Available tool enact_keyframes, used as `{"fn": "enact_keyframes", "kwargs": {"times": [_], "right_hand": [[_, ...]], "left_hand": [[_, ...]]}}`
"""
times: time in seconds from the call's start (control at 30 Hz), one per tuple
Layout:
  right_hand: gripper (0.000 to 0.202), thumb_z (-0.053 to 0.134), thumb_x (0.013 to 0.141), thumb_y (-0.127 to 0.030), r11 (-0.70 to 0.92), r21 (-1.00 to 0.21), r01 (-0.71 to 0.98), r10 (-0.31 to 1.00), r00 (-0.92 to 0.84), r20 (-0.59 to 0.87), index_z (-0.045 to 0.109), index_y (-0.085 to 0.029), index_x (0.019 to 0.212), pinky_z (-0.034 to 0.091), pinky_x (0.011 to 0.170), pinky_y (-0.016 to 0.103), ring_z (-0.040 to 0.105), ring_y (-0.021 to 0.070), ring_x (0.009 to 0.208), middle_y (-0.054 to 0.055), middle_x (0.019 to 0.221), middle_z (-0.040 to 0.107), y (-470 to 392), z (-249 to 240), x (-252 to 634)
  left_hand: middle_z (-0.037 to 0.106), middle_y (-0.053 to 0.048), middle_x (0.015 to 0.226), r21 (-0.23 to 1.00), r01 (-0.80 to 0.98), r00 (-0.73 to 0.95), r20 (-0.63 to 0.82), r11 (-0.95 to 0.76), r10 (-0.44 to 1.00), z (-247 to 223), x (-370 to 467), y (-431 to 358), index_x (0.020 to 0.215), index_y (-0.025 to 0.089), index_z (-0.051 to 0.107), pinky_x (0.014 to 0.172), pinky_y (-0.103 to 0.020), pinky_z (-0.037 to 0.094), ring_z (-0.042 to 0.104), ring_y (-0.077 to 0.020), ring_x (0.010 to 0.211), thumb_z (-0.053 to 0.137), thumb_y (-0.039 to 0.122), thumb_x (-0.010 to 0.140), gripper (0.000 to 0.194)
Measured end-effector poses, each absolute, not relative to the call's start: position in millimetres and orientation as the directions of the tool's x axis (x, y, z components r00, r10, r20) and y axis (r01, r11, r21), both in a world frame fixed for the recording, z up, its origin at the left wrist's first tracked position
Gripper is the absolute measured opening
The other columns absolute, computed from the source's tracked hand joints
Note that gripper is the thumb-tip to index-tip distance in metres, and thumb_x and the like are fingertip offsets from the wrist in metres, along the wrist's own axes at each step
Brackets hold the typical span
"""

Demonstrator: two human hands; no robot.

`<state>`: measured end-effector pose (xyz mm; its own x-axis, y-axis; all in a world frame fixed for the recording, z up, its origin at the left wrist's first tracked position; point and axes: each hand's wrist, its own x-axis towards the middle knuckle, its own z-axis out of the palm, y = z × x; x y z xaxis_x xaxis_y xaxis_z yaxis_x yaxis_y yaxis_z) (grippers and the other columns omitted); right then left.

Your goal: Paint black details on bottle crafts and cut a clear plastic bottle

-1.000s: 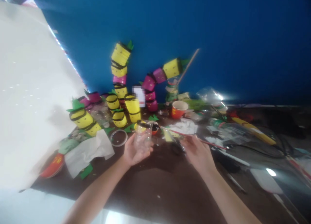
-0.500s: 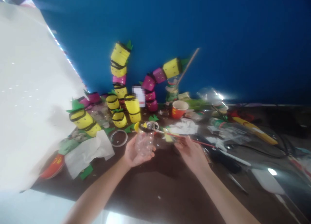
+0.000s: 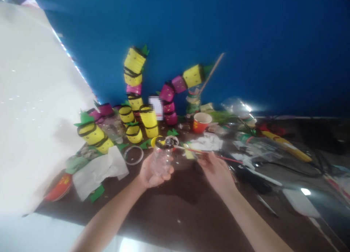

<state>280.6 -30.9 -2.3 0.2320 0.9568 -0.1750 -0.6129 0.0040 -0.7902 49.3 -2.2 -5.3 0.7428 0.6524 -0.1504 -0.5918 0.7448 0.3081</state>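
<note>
My left hand [image 3: 149, 173] is wrapped round a clear plastic bottle piece [image 3: 161, 161] with a black band at its top rim. Between the fingers of my right hand [image 3: 214, 170] is a thin red paintbrush [image 3: 222, 158], pointing left. Its tip lies beside the bottle piece's rim; whether they touch I cannot tell. Just behind the rim sits a small container with dark contents [image 3: 173, 140], partly hidden. A yellow round piece [image 3: 154, 141] shows behind the bottle piece.
Yellow and purple banded bottle pieces [image 3: 149, 124] stand at the back against the blue wall. A red paper cup [image 3: 201, 125] and crumpled white tissue [image 3: 207, 142] lie behind my right hand. A tape ring [image 3: 133, 155] and white paper [image 3: 102, 168] are at left, a yellow cutter [image 3: 287, 146] at right.
The bottle piece has turned slightly in my left hand, and its black rim sits a little lower. My right hand and the paintbrush have hardly moved.
</note>
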Motion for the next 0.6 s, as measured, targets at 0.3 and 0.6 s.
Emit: {"fn": "enact_keyframes", "kwargs": {"times": [0.3,0.6], "right_hand": [[0.025,0.087,0.053,-0.036,-0.013,-0.765,-0.644,0.993,0.083,-0.087,0.073,-0.024,0.070,0.046,0.060,0.029,0.044,0.0073,0.050,-0.003,0.058,0.057,-38.6,14.4,285.9],[0.025,0.087,0.049,-0.038,-0.093,-0.797,-0.596,0.992,0.016,-0.127,0.074,-0.025,0.066,0.045,0.064,0.035,0.049,0.0111,0.051,0.000,0.058,0.063,-41.0,10.9,277.9]], "left_hand": [[0.056,-0.007,0.067,0.267,-0.546,0.789,-0.154,0.794,0.595,11.9,46.1,-5.7,0.095,0.018,0.067,0.033,-0.015,0.022,0.044,-0.0103,0.047,0.039,0.054,0.089,0.046],[0.055,-0.005,0.066,0.299,-0.362,0.927,0.012,0.883,0.376,-23.3,37.9,0.3,0.104,0.014,0.065,0.025,-0.015,0.017,0.036,-0.0055,0.032,0.030,0.066,0.086,0.065]]}}
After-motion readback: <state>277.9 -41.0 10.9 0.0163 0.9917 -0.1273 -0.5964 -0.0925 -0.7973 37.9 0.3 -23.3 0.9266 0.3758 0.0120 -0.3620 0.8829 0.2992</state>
